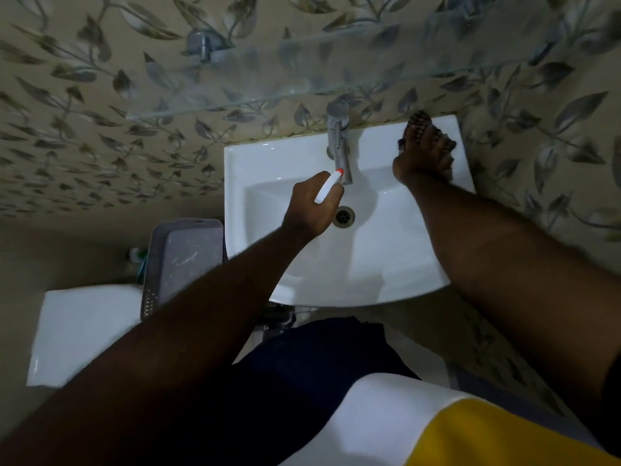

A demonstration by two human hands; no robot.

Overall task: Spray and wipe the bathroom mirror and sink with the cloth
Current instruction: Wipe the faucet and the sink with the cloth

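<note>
Home bathroom: white sink (386, 264) with chrome tap (339, 142), leaf-patterned wall tiles (100, 136), glass shelf (336, 68).

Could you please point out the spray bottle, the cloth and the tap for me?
spray bottle (327, 187): head view, white body above the left hand's fingers.
cloth (418, 124): head view, dark patterned edge beyond the right hand.
tap (340, 142): head view, metal spout.

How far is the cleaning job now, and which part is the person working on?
Nothing can be confirmed as done: the mirror is not in view. In hand: the right hand presses the dark cloth on the sink rim at its back right corner, beside the tap. The left hand holds the spray bottle over the basin. Left: the basin and the other rims look dry, apparently unwiped.
</note>
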